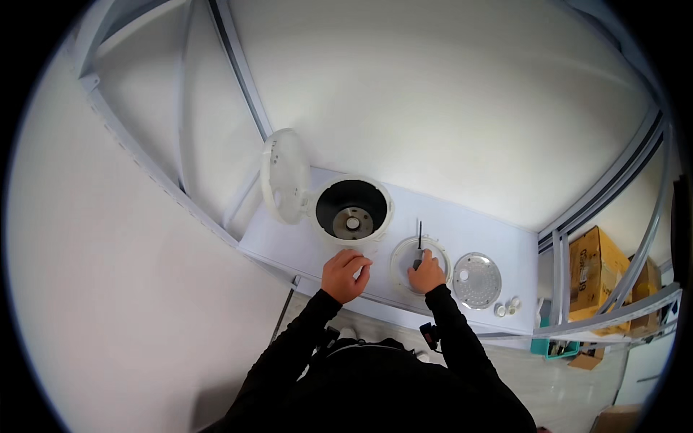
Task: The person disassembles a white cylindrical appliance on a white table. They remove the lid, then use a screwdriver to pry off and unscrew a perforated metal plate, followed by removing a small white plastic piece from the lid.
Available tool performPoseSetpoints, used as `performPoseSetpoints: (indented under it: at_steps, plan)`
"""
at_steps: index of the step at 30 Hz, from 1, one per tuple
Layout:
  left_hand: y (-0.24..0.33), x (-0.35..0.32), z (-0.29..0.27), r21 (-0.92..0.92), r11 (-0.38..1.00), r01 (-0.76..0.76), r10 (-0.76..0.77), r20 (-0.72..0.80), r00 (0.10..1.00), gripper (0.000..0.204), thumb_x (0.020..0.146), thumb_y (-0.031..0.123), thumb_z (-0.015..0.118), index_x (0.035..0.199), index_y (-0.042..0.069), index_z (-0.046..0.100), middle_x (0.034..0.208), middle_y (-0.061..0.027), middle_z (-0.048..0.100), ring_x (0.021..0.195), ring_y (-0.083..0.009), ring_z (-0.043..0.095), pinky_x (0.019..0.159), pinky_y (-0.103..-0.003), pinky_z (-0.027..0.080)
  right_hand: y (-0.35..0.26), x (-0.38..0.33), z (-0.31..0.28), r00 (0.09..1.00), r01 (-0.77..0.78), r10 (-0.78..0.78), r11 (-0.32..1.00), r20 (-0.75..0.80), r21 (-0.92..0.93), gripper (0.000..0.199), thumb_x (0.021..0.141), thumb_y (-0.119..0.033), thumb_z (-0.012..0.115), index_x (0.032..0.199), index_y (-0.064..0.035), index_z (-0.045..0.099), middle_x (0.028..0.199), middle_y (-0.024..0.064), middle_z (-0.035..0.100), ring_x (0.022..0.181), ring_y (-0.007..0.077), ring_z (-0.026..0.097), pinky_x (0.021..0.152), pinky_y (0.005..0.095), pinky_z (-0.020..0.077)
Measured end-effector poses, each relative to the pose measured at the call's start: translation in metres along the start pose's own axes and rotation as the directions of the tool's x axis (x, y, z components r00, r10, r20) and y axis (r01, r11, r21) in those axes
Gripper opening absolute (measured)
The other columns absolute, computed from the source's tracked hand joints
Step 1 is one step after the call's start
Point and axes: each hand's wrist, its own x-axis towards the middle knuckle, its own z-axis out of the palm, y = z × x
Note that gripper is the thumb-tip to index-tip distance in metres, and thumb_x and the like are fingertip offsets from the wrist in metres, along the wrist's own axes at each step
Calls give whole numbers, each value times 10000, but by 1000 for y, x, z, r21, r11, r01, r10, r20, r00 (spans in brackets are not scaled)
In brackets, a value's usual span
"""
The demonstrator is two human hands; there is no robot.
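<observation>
An opened white rice cooker (388, 209) stands on the table, its dark inside showing a metal plate with a round centre piece. Its lid (284, 177) is tipped up on the left. Just in front of the cooker is my left hand (346, 276), fingers curled with thumb and forefinger close together; whatever they hold, if anything, is too small to make out. My right hand (427, 274) grips a screwdriver (419, 245) by its dark handle, the thin shaft pointing away from me. Beneath that hand lies a white ring-shaped part (395, 268) with a pale middle.
A round perforated metal plate (478, 280) lies right of the ring, with small white round pieces (505, 308) beside it. The white table (498, 229) is framed by metal posts. Cardboard boxes (595, 270) and a teal bin (559, 348) are at the right.
</observation>
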Motion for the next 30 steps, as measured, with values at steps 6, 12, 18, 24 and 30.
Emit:
performPoseSetpoints:
  at_steps: [6, 12, 18, 24, 30]
  plan:
    - [-18, 23, -18, 86, 993, -85, 86, -10, 996, 182, 765, 52, 774, 927, 110, 713, 950, -41, 666, 947, -308, 641, 889, -441, 495, -10, 4, 22, 997, -75, 75, 997, -33, 13, 695, 854, -220, 692, 1448, -25, 390, 1186, 352, 605, 1008, 539, 668, 887, 588, 554]
    - [-22, 32, -2, 22, 995, -95, 94, 44, 995, 246, 780, 68, 761, 1018, 113, 723, 1036, -20, 668, 1014, -271, 634, 927, -432, 468, -5, 2, 21, 991, -84, 85, 996, -107, 17, 693, 846, -154, 674, 1467, -17, 397, 1153, 339, 642, 1029, 522, 669, 904, 580, 552]
    - [-14, 41, 14, 221, 974, 42, -58, 66, 996, 420, 829, 265, 815, 1214, 118, 735, 1063, -35, 709, 1003, -251, 644, 961, -420, 435, -4, -2, -3, 953, 118, -62, 977, -298, 177, 520, 860, -141, 648, 1352, -36, 517, 1058, 286, 676, 962, 469, 684, 850, 544, 553]
    - [-30, 31, 15, 322, 947, 27, -75, 137, 988, 424, 835, 388, 825, 1176, 146, 759, 949, -18, 755, 876, -222, 632, 907, -421, 391, -64, -20, -73, 913, 302, -122, 844, -390, 443, 468, 848, -102, 647, 1304, -48, 561, 948, 186, 659, 824, 380, 667, 751, 451, 539]
    - [-34, 35, -21, 204, 977, 62, -103, 195, 975, 308, 831, 427, 829, 977, 158, 792, 853, 2, 734, 878, -211, 634, 1050, -486, 351, -88, -19, -96, 836, 544, -394, 683, -382, 487, 463, 806, -40, 644, 1265, -38, 586, 935, 140, 627, 803, 300, 648, 736, 370, 529]
